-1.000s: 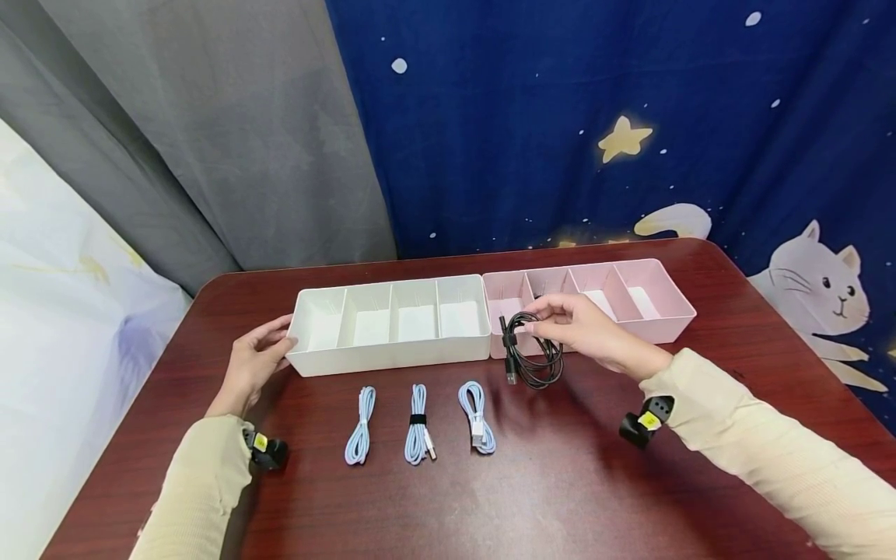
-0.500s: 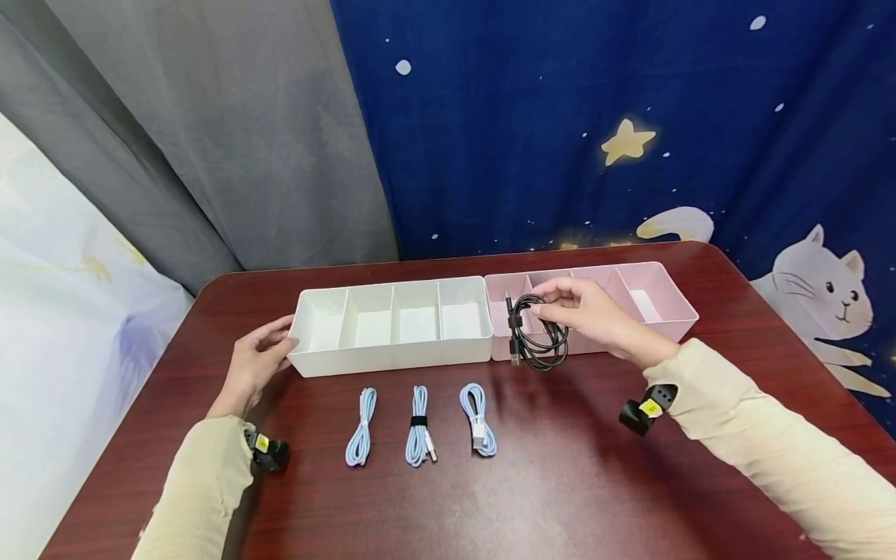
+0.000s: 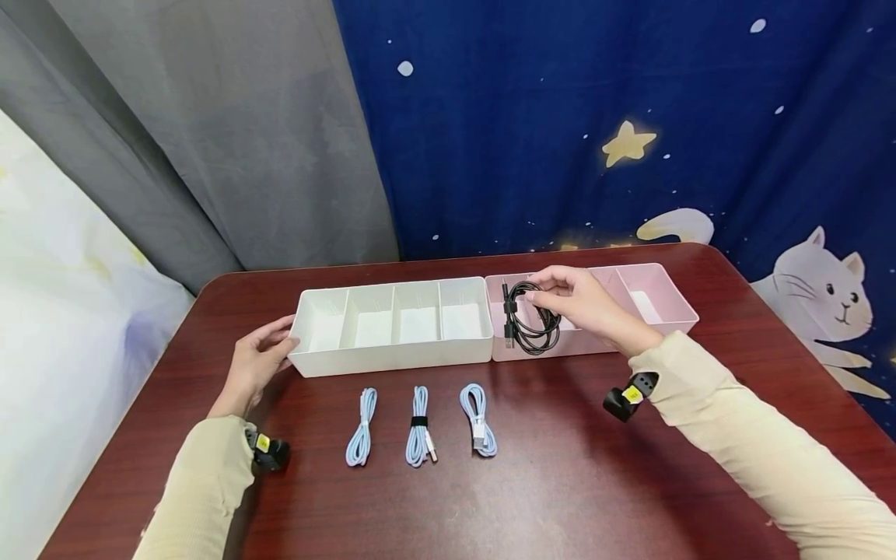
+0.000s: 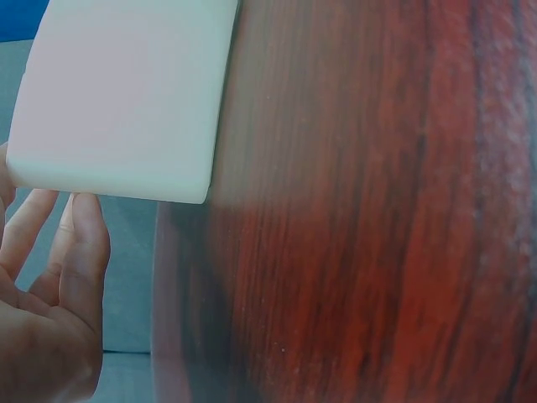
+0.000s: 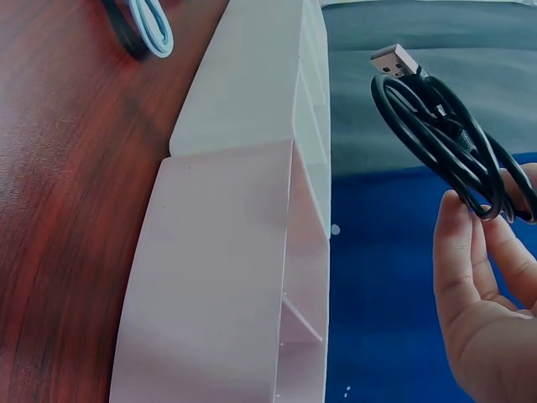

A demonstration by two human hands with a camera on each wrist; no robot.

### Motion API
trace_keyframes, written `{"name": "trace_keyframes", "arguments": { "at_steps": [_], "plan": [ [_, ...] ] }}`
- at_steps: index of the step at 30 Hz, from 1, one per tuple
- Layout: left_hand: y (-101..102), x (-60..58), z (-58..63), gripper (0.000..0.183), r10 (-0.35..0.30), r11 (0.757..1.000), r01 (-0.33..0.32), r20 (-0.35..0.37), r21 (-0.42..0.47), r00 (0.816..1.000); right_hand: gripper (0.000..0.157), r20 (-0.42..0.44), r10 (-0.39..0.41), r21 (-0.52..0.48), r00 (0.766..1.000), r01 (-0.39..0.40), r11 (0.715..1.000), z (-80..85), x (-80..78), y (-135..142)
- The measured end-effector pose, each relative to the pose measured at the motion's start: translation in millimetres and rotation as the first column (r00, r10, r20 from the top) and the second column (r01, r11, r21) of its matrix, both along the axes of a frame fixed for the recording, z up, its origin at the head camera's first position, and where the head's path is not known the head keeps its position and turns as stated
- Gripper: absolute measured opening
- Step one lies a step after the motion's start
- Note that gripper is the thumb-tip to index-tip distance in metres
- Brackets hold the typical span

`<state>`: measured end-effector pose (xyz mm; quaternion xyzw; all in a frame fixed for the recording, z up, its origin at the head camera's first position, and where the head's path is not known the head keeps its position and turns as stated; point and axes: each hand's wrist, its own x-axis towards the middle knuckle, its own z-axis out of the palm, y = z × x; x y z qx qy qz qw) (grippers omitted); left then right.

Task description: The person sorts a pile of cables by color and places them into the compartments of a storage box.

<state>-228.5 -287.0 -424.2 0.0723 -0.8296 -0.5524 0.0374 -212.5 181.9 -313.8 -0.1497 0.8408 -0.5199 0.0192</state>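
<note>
A coiled black USB cable (image 3: 535, 319), bound with a black strap, hangs from my right hand (image 3: 581, 303); thumb and fingers pinch its upper loop. It overlaps the left part of the pink divided box (image 3: 658, 292), and in the right wrist view the cable (image 5: 445, 134) appears above the rim. My left hand (image 3: 255, 362) holds the left end of the white divided box (image 3: 392, 358), thumb at the near corner. In the left wrist view its fingertips touch the end wall of the white box (image 4: 117, 101).
Three light-blue coiled cables lie in front of the white box: a left one (image 3: 360, 428), a middle one (image 3: 417, 426) with a black strap, and a right one (image 3: 477, 420). Both boxes stand end to end on the dark red wooden table (image 3: 560, 482). Curtains (image 3: 525, 140) hang behind.
My right hand has raised the black cable from in front of the pink box to over its left compartments, then shifted slightly left. My left hand stays at the white box's end.
</note>
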Motion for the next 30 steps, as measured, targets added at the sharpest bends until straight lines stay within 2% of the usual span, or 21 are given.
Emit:
{"name": "trace_keyframes", "arguments": {
  "at_steps": [6, 10, 17, 25, 30],
  "plan": [
    [16.5, 15.2, 26.4, 0.052, 0.012, 1.0, -0.012, 0.034, -0.012, 0.999, 0.029, -0.007, -0.015, 0.037, 1.0, 0.016, 0.999, -1.1, -5.4, -3.6],
    [19.9, 19.5, 35.0, 0.052, -0.008, 0.999, 0.009, 0.041, -0.032, 0.999, 0.028, -0.015, -0.018, 0.04, 1.0, 0.018, 0.999, -2.6, -9.1, -6.5],
    [19.8, 19.1, 34.6, 0.051, -0.007, 1.0, 0.008, 0.043, -0.029, 0.999, 0.028, -0.036, -0.009, 0.04, 0.999, 0.011, 0.999, -3.2, -13.2, -11.7],
    [19.1, 16.5, 26.7, 0.051, 0.019, 1.0, -0.018, 0.027, -0.021, 0.999, 0.026, -0.05, -0.022, 0.03, 0.998, 0.023, 0.999, -6.9, -19.0, -13.6],
    [16.4, 15.2, 22.9, 0.052, 0.014, 1.0, -0.013, 0.034, -0.009, 0.999, 0.025, -0.051, -0.033, 0.017, 0.998, 0.034, 0.999, -9.4, -24.1, -14.2]
  ]
}}
